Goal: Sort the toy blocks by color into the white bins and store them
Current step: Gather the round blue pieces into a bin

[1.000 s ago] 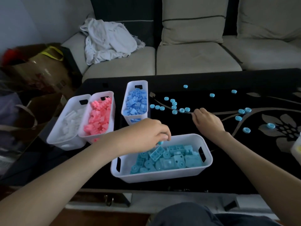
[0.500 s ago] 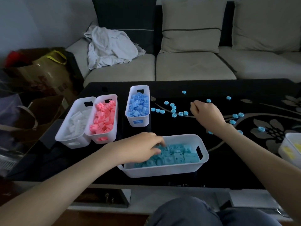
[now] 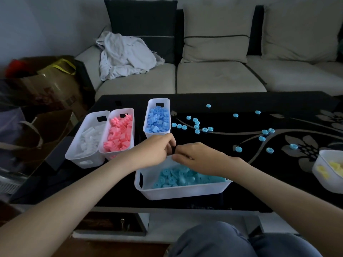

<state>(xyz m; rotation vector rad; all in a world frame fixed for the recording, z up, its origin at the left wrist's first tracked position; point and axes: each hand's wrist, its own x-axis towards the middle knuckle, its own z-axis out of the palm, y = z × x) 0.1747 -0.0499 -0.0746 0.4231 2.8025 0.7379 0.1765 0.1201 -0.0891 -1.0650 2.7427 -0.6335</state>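
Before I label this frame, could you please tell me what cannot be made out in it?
Head view, left hand or right hand holding anything: curled fingers hide it.
Head view, yellow-block bin: cut off by the right edge.
Head view, teal bin, far rim: behind both hands.

— What stands behind your table?
— A beige sofa (image 3: 220, 76), with a dark cushion (image 3: 143, 19) at its left end and a pale back cushion (image 3: 215, 32) just beside that. A crumpled white cloth (image 3: 124, 54) lies on the left seat.
— And off to your left?
— A brown bag (image 3: 53, 84) with a yellow handle (image 3: 64, 64), and something red (image 3: 14, 65) near it; I cannot tell what.
— The table itself?
— My black table (image 3: 241, 101) is glossy, with a grey flower pattern (image 3: 304, 147) on its right part. My trousers (image 3: 219, 240) show below its near edge
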